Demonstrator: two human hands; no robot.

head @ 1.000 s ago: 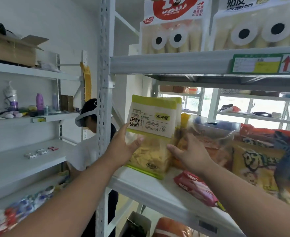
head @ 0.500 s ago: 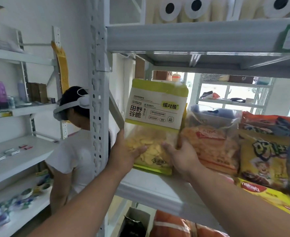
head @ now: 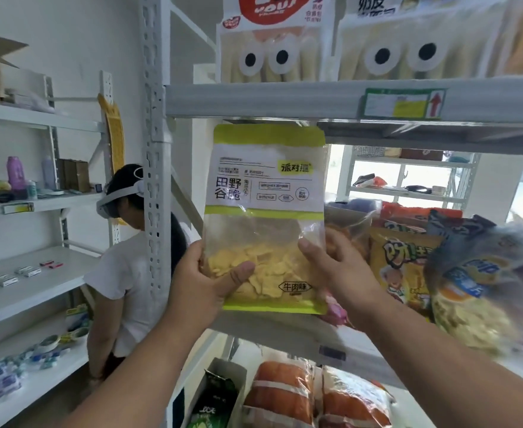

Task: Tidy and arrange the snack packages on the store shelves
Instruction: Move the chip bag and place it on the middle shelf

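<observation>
- Grey metal shelf [head: 284, 332] w/ snack bags at right; another person [head: 124, 267] stands behind the upright.
- I see left hand [head: 201, 282] gripping green-yellow chip bag [head: 266, 217] at lower left edge, thumb across front.
- Right hand [head: 337, 267] grips lower right edge, fingers behind.
- Bag upright, held at shelf front; clear window shows yellow chips.

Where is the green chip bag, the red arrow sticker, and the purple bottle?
green chip bag [head: 267, 193]: head view, on its white label.
red arrow sticker [head: 435, 102]: head view, on the arrow.
purple bottle [head: 14, 173]: head view, on its body.
</observation>
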